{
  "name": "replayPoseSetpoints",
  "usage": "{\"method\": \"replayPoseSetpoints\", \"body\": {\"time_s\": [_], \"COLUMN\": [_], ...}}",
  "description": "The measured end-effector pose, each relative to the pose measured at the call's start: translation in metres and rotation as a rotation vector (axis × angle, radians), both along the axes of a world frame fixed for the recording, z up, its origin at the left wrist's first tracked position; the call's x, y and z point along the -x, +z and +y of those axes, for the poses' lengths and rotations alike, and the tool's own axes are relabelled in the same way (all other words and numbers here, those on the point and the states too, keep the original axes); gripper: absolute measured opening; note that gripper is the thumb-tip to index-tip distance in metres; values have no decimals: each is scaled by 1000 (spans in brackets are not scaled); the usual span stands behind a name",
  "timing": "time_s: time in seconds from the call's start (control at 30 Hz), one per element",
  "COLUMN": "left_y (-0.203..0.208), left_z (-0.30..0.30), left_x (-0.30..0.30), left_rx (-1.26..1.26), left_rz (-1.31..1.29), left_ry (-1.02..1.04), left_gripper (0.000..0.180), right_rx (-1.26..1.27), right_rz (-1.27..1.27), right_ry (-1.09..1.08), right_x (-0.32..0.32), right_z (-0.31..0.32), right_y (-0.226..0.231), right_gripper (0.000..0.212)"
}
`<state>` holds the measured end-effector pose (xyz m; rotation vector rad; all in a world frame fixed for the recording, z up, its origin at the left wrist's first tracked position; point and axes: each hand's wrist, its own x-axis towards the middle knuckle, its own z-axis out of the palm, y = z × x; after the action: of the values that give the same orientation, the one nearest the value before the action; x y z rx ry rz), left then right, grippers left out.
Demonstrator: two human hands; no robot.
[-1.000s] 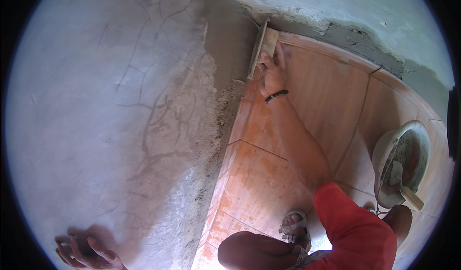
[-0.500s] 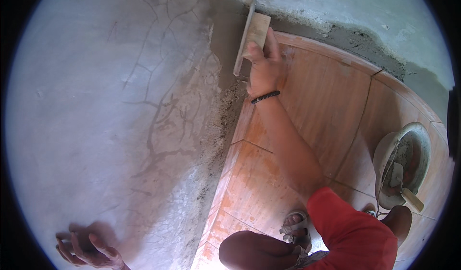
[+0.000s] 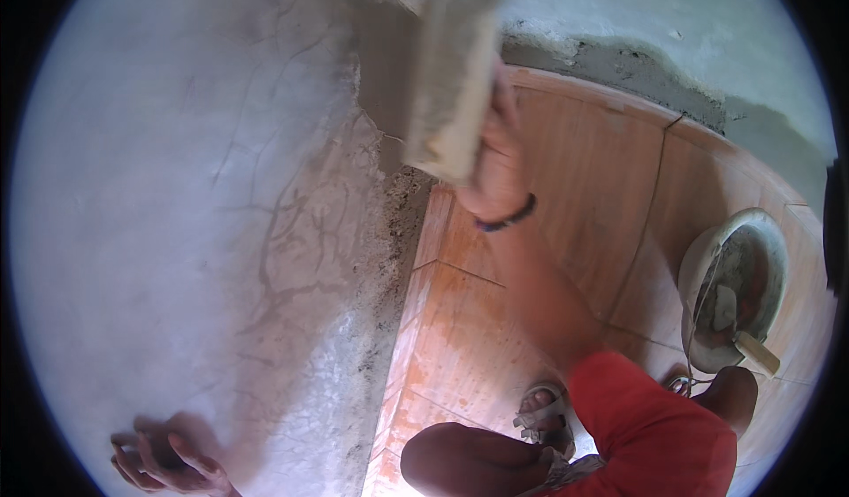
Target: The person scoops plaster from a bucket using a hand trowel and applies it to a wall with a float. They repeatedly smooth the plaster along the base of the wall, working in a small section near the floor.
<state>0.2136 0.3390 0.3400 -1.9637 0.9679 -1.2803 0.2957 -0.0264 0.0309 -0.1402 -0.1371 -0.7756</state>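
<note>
My right hand [image 3: 502,163], with a dark bracelet at the wrist, is closed around a plastering float [image 3: 453,86]. The float's flat, mortar-smeared face is turned toward me and blurred by motion; its handle is hidden behind it. It is in front of the corner where smooth wet mortar [image 3: 386,59] covers the foot of the left wall. At the lower left my left hand [image 3: 177,463] is open, fingers spread and slightly bent, by the cracked grey wall [image 3: 168,232]. Whether its fingertips touch the wall I cannot tell.
Reddish-brown tiles [image 3: 584,187] cover the floor between the walls. A bucket [image 3: 694,276] with mortar and a wooden-handled trowel [image 3: 756,353] stands at the right, near my foot. Along the far wall runs a damp mortar strip [image 3: 632,72]. Rough mortar [image 3: 402,210] edges the left wall.
The float has come off the corner toward me and turned from edge-on to show its flat face. My right hand has turned and lowered slightly with it. My left hand has hardly moved.
</note>
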Motion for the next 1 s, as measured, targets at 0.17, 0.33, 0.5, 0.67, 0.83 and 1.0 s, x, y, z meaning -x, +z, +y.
{"method": "replayPoseSetpoints", "body": {"time_s": [0.17,0.33,0.5,0.67,0.83,1.0], "left_y": [3,1,3,1,6,2], "left_z": [-5,-1,1,7,21,6], "left_x": [-1,-3,-3,-5,-7,-6], "left_rx": [-23,-12,-57,22,-66,-38], "left_rz": [-26,-17,10,39,64,25], "left_ry": [-2,-14,-8,-47,-21,-25], "left_gripper": [39,38,38,38,38,38], "right_rx": [-140,-197,-216,-140,115,235], "right_rz": [227,198,263,438,769,829], "right_ry": [154,239,208,153,-96,-65], "right_x": [41,41,29,20,-2,3], "right_z": [12,57,71,80,103,120], "right_y": [-95,-130,-121,-125,-102,-30], "right_gripper": [65,67,68,67,66,64]}}
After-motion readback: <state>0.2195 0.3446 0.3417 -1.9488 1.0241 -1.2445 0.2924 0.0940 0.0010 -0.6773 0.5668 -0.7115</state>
